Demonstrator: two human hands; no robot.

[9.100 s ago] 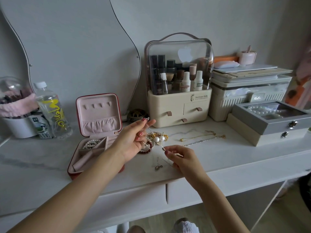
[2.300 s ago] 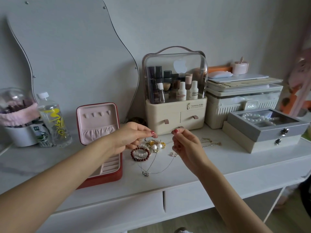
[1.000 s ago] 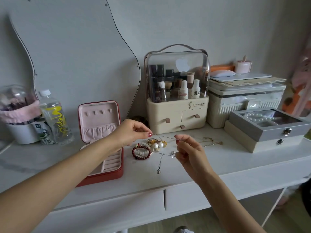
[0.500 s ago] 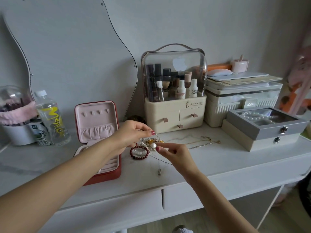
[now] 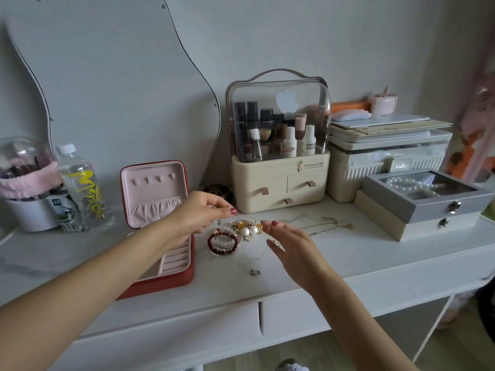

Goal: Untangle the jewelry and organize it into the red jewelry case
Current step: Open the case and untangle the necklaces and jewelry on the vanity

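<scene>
Left hand (image 5: 199,213) fingers seemingly pinch a thin chain (image 5: 278,220); right hand (image 5: 292,243) fingers spread, holding nothing.

The red jewelry case (image 5: 171,274) lies open on the table (image 5: 348,258), its pink-lined lid upright, with ring rolls showing in the base. Just right of it sits a tangled heap: a dark red bead bracelet (image 5: 222,242) touching a white bead strand, gold pieces with two pearls (image 5: 249,230), and a thin chain with a small pendant (image 5: 255,272) nearer the front edge. Two more chains (image 5: 325,228) lie further right.

Bare forearms, red polish on both hands' nails.
</scene>
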